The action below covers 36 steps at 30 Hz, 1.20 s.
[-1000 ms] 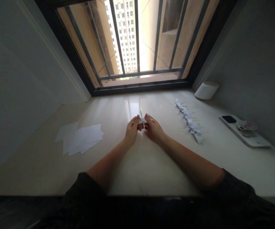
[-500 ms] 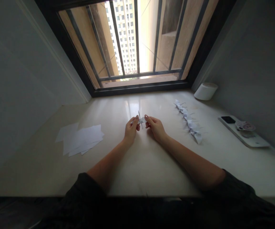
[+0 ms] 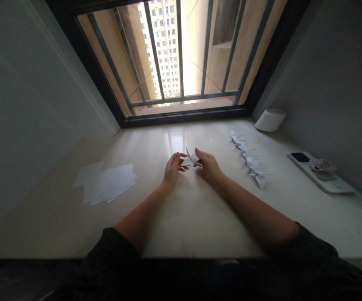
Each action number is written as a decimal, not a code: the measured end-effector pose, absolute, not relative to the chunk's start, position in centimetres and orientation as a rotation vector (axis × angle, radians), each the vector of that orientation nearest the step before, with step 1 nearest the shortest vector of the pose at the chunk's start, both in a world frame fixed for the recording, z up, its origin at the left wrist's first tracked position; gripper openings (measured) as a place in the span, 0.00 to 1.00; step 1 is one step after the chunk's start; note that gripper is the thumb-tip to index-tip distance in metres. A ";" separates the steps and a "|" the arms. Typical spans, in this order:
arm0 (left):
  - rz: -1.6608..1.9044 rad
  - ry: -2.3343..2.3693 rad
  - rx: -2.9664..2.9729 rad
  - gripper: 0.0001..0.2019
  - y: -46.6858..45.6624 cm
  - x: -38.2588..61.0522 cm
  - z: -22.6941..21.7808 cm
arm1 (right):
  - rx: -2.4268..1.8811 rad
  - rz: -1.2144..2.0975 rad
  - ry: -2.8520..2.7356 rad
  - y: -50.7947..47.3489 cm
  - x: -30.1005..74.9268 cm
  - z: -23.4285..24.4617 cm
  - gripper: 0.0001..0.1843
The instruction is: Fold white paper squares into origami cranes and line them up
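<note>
A small folded white paper figure (image 3: 192, 156) is pinched in the fingertips of my right hand (image 3: 208, 165), just above the pale stone sill (image 3: 199, 209). My left hand (image 3: 172, 169) hovers close beside it on the left, fingers loosely curled and apart, not touching the paper. Both forearms reach forward from the near edge of the sill.
A row of several finished folded paper figures (image 3: 250, 163) lies to the right. Loose white sheets (image 3: 105, 182) lie at the left. A white phone with a sticker (image 3: 319, 171) and a white roll (image 3: 270, 119) sit at the far right. A barred window (image 3: 181, 58) stands behind.
My left hand has let go of the paper figure and its fingers have spread. My right hand has carried the figure slightly to the right.
</note>
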<state>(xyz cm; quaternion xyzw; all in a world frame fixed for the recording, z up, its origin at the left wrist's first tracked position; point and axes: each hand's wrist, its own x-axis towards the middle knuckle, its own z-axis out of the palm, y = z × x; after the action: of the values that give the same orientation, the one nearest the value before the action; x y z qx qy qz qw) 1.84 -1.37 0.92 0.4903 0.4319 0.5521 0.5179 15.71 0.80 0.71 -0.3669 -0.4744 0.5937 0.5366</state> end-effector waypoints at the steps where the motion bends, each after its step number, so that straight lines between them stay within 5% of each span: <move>1: 1.301 1.017 1.240 0.17 -1.5 1.9 1.0 | -0.877 1.426 -1.126 0.9 15.8 0.7 0.23; 7: 1.196 0.960 1.568 0.22 -2.6 2.5 1.4 | -0.886 1.434 -1.148 1.4 16.5 0.4 0.20; 15: 1.349 0.926 1.472 0.09 -1.9 2.3 0.7 | -0.874 1.360 -1.272 1.5 16.8 0.2 0.20; 36: 1.378 0.816 1.284 0.12 -1.4 2.3 0.3 | -0.756 0.998 -1.605 1.5 17.6 0.3 0.13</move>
<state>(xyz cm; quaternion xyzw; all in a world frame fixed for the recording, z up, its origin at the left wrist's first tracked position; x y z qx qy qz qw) 2.33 -1.45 0.35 0.5352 0.3400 0.5743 0.5178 17.59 1.46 0.32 -0.3160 -0.6709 0.4173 0.5252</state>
